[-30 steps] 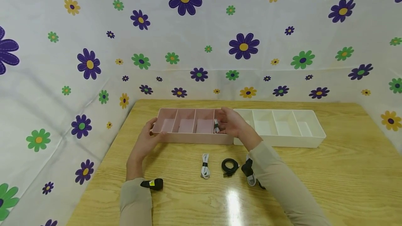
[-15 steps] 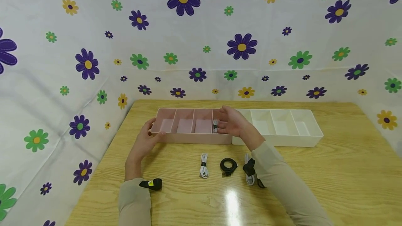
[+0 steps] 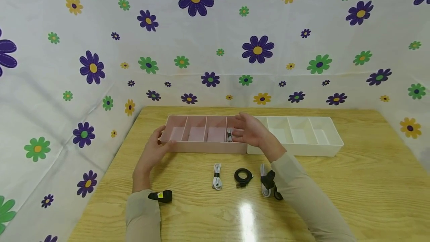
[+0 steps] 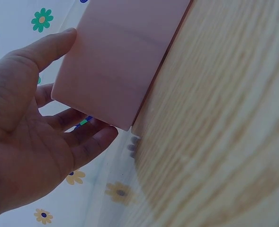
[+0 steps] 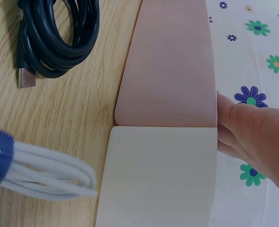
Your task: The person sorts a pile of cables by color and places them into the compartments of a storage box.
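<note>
At the left end of a pink divided box (image 3: pixel 205 147), my left hand (image 3: pixel 154 152) holds the corner. In the left wrist view its thumb lies at the box's rim and its fingers reach around the end wall. My right hand (image 3: pixel 250 132) is over the pink box's rightmost compartment, fingers extended and relaxed. A bundled white cable (image 3: pixel 229 135) stands in that compartment just left of those fingers; part of it is hidden. The right wrist view shows the thumb and some fingers (image 5: pixel 234 113) beyond the rim, with the rest out of sight.
A white divided box (image 3: pixel 295 149) adjoins the pink one on the right. On the wooden table (image 3: pixel 195 212) in front lie a white cable (image 3: pixel 217 176), a coiled black cable (image 3: pixel 243 177) and a greyish-white cable (image 3: pixel 263 174). A black loop beside the right sleeve is partly covered.
My right forearm has shifted slightly right and the fingers have eased a little away from the cable in the compartment. The left hand stays at the pink box's end. The head view has drifted slightly.
</note>
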`<state>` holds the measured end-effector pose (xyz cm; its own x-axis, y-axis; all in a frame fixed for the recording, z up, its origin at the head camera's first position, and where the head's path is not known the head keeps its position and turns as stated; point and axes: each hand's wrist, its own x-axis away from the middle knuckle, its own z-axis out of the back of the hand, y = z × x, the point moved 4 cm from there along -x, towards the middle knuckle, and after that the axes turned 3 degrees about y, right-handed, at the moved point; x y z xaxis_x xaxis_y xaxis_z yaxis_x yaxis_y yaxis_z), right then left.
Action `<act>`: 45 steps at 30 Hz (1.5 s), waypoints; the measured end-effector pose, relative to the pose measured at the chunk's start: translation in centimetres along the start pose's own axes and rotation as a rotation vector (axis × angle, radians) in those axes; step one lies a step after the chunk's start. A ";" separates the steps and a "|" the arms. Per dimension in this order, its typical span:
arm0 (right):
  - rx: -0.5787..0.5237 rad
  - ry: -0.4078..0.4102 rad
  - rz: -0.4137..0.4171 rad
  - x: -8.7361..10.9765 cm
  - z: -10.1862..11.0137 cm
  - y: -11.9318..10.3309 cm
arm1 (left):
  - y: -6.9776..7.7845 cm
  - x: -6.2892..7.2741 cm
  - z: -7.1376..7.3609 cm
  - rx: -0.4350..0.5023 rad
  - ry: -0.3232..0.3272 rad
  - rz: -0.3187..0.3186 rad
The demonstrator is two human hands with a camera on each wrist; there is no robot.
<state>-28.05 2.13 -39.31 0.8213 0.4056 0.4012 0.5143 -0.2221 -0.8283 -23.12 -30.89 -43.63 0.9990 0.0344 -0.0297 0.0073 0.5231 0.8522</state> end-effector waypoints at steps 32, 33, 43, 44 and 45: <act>0.011 -0.043 0.084 2.5 0.6 -0.7 | 0.0 0.4 0.4 0.015 0.008 0.014; 0.015 -0.042 0.087 2.6 0.7 -0.7 | 0.0 0.4 0.3 0.012 0.006 0.015; -0.036 -0.076 0.095 3.6 1.3 -1.0 | -0.2 0.0 0.2 -0.010 0.003 0.005; -0.038 -0.077 0.098 3.7 1.4 -1.0 | -0.3 -0.1 0.2 -0.017 0.002 0.001; -0.044 -0.073 0.099 3.9 1.5 -1.0 | -0.3 -0.3 0.1 -0.021 0.000 -0.001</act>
<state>-25.74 5.31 -37.51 0.8491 0.4432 0.2873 0.4432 -0.3022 -0.8439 -23.37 -31.15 -43.85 0.9990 0.0337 -0.0300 0.0071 0.5407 0.8412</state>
